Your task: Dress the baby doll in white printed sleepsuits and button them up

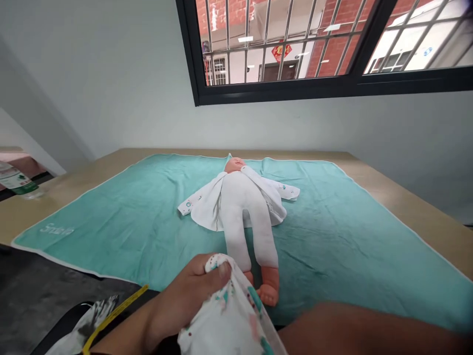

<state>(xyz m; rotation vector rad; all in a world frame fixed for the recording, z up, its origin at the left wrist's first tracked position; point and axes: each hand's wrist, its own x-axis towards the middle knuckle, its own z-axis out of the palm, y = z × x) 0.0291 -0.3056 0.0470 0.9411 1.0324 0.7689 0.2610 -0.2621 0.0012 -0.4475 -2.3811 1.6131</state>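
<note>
My left hand (192, 288) is closed on a white cloth piece (225, 320) printed with green, pink and brown marks, bunched at the bottom centre; it looks like a small garment. My right hand (314, 320) is blurred at the lower right, reaching toward the cloth's right side. Its fingers are hidden. Just beyond the cloth, a baby doll (246, 195) lies on its back with its bare feet toward me. White leggings cover the doll's legs and body. A white baby jacket (275, 199) is spread open under it, with printed cuffs on both sleeves.
A teal blanket (148, 207) with a white edge covers most of the wooden table (373, 182). At the far left stands a clear bottle (18, 180) with a green label. A yellow strap (114, 315) shows near my left forearm. Behind the table are a wall and a barred window (281, 91).
</note>
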